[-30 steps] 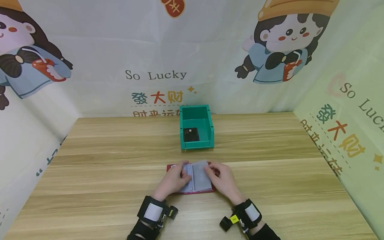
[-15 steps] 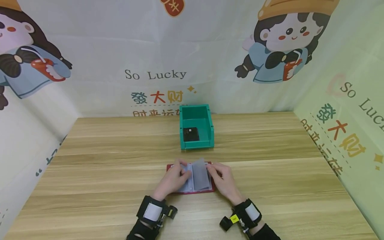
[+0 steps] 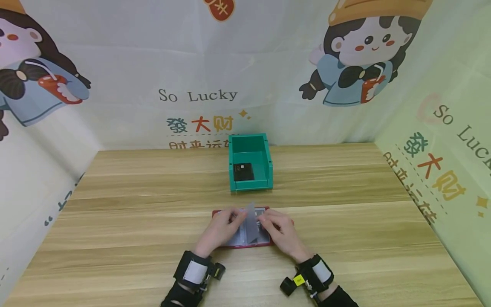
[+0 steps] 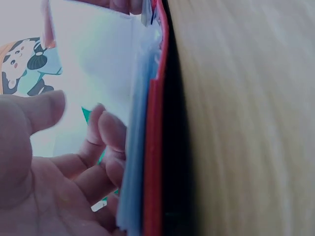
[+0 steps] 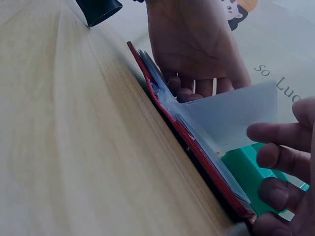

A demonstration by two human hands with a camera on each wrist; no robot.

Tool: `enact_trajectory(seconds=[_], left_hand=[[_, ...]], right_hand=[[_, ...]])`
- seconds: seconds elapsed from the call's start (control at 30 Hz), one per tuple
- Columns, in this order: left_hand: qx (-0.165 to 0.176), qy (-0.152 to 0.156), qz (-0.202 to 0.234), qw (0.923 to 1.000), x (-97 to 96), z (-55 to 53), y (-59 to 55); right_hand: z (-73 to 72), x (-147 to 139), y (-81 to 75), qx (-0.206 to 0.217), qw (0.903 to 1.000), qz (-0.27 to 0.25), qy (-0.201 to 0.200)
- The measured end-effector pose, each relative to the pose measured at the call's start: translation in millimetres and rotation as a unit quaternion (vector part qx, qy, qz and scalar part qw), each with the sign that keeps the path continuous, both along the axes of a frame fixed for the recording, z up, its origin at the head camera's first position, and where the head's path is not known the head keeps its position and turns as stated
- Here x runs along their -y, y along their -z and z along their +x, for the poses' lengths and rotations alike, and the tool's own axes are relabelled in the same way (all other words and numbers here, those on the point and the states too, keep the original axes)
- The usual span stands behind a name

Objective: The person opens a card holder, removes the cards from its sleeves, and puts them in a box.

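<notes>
A card holder (image 3: 237, 246) with a red cover and clear plastic sleeves lies spread on the table. One translucent sleeve page (image 5: 231, 118) stands up from its spine, between the hands. My left hand (image 3: 218, 228) rests over the left-hand sleeves, fingers loosely bent. Its thumb is apart from its fingers and close to the raised page. My right hand (image 3: 281, 232) is at the right half, with a fingertip at the raised page and the other fingers loosely bent near the cover's edge. Neither hand visibly pinches the page. Whether the fingertip touches it I cannot tell.
Beyond the card holder stands a green bin (image 3: 251, 186), with a black card-like item (image 3: 244, 172) lying inside at its left front. The wooden table (image 3: 134, 204) meets a printed cloth backdrop (image 3: 284, 85) behind and at both sides.
The sleeve page has lifted from the right half and swung left to near upright. My right hand has moved slightly left after it, while the left thumb has shifted up toward the page.
</notes>
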State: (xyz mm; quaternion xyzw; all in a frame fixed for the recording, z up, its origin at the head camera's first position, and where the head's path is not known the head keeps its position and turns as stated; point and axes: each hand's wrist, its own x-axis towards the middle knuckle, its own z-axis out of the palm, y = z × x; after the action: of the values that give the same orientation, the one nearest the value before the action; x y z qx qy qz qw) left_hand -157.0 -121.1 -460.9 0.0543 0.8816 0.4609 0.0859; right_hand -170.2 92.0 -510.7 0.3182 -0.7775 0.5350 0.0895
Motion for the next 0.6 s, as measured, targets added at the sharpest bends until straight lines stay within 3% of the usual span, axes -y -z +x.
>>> enact_trajectory(seconds=[0.43,0.6], left_hand=[[-0.016,-0.029,-0.009,0.9994,-5.1,-0.1,-2.8],[-0.032,-0.040,-0.008,0.9986,-3.7,-1.5,-2.6]], right_hand=[[3.0,-0.1,-5.4,-0.006,0.9979,0.054,-0.034],[2.8,-0.4,-5.1,0.010,0.9983,0.047,-0.033]])
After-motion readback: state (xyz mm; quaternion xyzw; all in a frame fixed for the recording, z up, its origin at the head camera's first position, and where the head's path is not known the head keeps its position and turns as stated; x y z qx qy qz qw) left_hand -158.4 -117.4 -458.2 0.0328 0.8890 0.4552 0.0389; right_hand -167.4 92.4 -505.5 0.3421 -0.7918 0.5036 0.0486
